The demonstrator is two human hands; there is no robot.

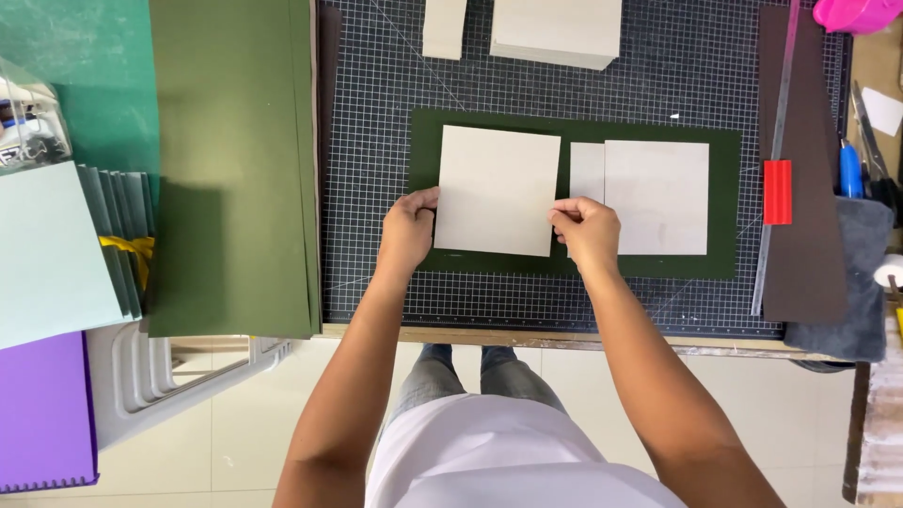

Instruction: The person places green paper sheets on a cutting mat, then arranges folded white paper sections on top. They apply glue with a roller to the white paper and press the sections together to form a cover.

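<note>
Gridded cutting mat carries a dark green sheet; on it lie a cream square board, a narrow strip and a second board. Left hand pinches the square board's left edge; right hand pinches its right edge.

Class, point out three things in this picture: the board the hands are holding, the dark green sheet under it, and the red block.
Board [494, 188], head view, middle of its face.
Dark green sheet [724, 202], head view, bare right margin.
Red block [777, 192], head view, its centre.
</note>
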